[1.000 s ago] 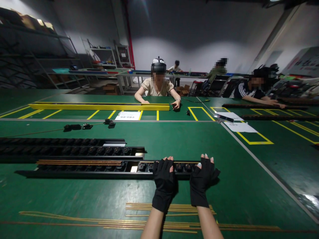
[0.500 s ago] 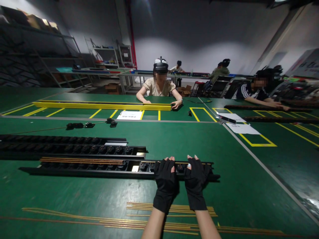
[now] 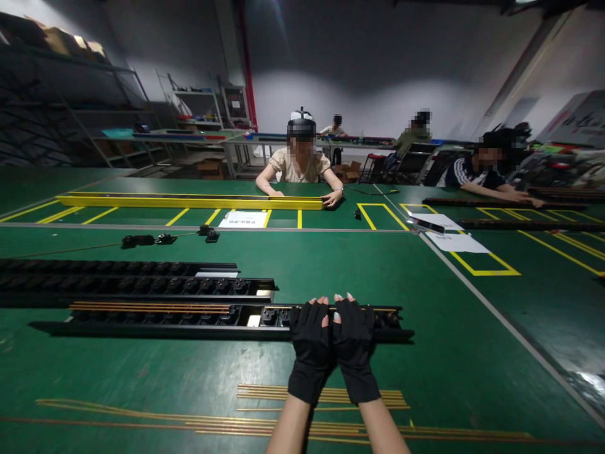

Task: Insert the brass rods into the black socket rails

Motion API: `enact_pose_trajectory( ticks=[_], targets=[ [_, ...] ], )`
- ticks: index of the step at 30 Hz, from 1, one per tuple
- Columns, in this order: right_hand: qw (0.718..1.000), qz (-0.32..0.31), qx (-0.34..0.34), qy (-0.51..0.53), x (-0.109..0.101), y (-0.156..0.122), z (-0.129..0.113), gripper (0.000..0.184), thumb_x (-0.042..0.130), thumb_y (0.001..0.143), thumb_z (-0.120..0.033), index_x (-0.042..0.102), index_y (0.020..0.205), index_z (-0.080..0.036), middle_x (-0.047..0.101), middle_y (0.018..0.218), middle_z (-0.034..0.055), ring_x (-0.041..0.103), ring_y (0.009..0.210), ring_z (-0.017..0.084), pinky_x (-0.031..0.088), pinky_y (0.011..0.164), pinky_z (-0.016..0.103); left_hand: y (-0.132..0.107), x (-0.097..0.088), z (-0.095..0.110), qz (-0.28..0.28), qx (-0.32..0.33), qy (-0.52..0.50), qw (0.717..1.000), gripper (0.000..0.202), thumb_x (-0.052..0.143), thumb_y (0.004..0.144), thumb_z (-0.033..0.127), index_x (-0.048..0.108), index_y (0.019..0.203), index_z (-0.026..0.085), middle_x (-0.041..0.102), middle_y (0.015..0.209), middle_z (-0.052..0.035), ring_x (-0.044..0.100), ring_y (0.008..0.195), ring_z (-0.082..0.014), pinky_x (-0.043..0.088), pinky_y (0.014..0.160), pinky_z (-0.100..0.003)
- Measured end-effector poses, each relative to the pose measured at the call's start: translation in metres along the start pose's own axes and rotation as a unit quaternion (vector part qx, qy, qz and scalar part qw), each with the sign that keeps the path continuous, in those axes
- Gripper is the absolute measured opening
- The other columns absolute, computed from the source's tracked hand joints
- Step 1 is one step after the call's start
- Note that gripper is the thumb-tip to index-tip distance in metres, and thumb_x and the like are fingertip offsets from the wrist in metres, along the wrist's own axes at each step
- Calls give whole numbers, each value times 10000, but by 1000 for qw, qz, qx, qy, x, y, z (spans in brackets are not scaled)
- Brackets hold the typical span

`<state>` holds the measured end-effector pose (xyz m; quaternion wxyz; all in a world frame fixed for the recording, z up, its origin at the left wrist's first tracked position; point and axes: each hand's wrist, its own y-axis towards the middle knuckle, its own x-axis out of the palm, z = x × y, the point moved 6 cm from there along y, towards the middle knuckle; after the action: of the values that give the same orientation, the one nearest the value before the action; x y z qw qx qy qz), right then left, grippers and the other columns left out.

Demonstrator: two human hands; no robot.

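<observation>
A long black rail [image 3: 165, 328] lies across the green table in front of me, fitted with a row of black socket-like blocks [image 3: 270, 316]. My left hand [image 3: 311, 350], in a black fingerless glove, is closed over the rail's right part. Close beside it, my right hand [image 3: 353, 350] in a matching glove is closed over the same rail. The fingertips of both hands reach the far side, and the palms hide the blocks beneath. Thin copper-coloured strips [image 3: 151, 308] rest along the rail's left part. A thin brass-coloured strip shows along its far edge near my hands.
Several loose brass-coloured strips [image 3: 265, 394] lie nearer to me. Two more black rails [image 3: 227, 287] sit at the left behind mine. Small black parts [image 3: 137, 241] lie farther back. Across the table, a person [image 3: 300, 165] holds a yellow rail [image 3: 189, 202]; another person [image 3: 467, 173] works at the right.
My right hand has slid left along the rail, close up against my left hand. The left hand stays at about the same place on the rail.
</observation>
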<state>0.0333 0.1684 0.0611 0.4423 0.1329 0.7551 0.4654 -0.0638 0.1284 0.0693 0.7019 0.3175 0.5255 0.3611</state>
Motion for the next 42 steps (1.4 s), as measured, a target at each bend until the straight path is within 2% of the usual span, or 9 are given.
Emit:
enact_pose_trajectory(
  ticks=[3,7,12,16,27,35,39,42],
  targets=[
    [1000,1,-8,6,1,0,-3,388,422,957,-170,612,1295,-167,715,1215,94,548,1302,233,250,1174,464,1,-1,-1,4,-8,1,1000,341,436,953,197,620,1239,182,735,1158,-89,648,1133,-222,351,1062,-415],
    [1000,-13,-11,9,2,1,-6,402,418,954,-165,596,1314,-167,674,1294,108,492,1364,250,239,1176,479,2,-1,-1,3,-10,-12,1000,359,419,946,197,627,1238,186,734,1158,-93,648,1132,-224,356,1059,-421],
    [999,7,-25,40,1,3,-14,356,414,959,-180,631,1240,-169,731,1174,89,607,1228,235,275,1162,464,4,-3,1,25,-2,-10,1000,330,434,946,197,636,1207,178,740,1142,-86,653,1115,-220,341,1077,-419],
    [999,7,-21,39,2,3,-14,358,404,956,-172,639,1226,-170,731,1170,94,615,1217,230,271,1165,460,4,-5,2,36,6,-5,999,328,459,933,179,619,1218,153,737,1142,-101,654,1113,-223,355,1066,-415],
    [999,4,-19,34,1,4,-15,371,401,959,-195,641,1239,-168,738,1147,91,605,1229,223,247,1184,457,1,0,0,9,7,-11,1000,323,466,930,197,618,1214,166,733,1153,-103,654,1134,-223,376,1068,-407],
    [999,3,-15,43,2,2,-12,353,411,964,-164,646,1228,-168,738,1164,79,610,1223,208,252,1182,430,-4,-1,-18,35,-44,11,998,342,439,941,166,609,1237,166,727,1172,-121,602,1248,-253,268,1161,-492],
    [999,1,-22,37,4,0,-10,351,429,959,-156,640,1240,-170,733,1180,76,608,1227,216,245,1183,443,-3,0,-18,35,-48,12,998,347,424,948,133,613,1238,165,732,1163,-100,614,1224,-232,304,1134,-460],
    [999,-2,-16,39,5,-1,-9,357,432,958,-154,639,1247,-179,730,1187,73,609,1226,210,240,1188,442,-3,-5,-21,56,-58,-2,997,370,383,959,122,603,1255,162,723,1179,-111,584,1267,-242,301,1138,-492]
  ],
)
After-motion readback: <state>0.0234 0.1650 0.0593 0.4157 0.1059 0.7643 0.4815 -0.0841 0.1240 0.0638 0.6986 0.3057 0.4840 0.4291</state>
